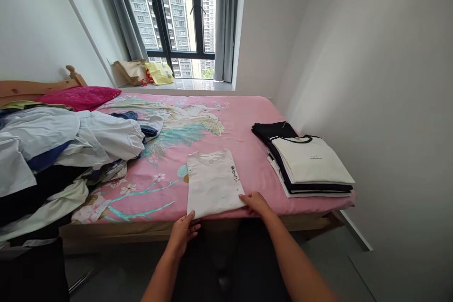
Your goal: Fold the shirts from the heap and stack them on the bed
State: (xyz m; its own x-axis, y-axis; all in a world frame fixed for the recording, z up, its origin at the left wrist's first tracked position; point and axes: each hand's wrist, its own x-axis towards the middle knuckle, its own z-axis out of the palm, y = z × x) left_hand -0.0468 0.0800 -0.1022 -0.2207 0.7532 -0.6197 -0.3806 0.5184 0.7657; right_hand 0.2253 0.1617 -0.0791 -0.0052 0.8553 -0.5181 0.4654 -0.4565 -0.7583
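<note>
A white T-shirt, folded into a neat rectangle with its collar at the far end, lies flat near the front edge of the bed. Dark lettering runs down its right side. My left hand pinches the near left corner between thumb and fingers. At the near right corner, my right hand grips the fabric the same way. To the right sits a stack of folded shirts, a white one with a black collar on top. Folded black clothing lies behind that stack.
A heap of unfolded clothes covers the left of the bed, beside a magenta pillow. The pink floral sheet spans the bed. Paper and yellow bags rest on the windowsill. A wall stands at right.
</note>
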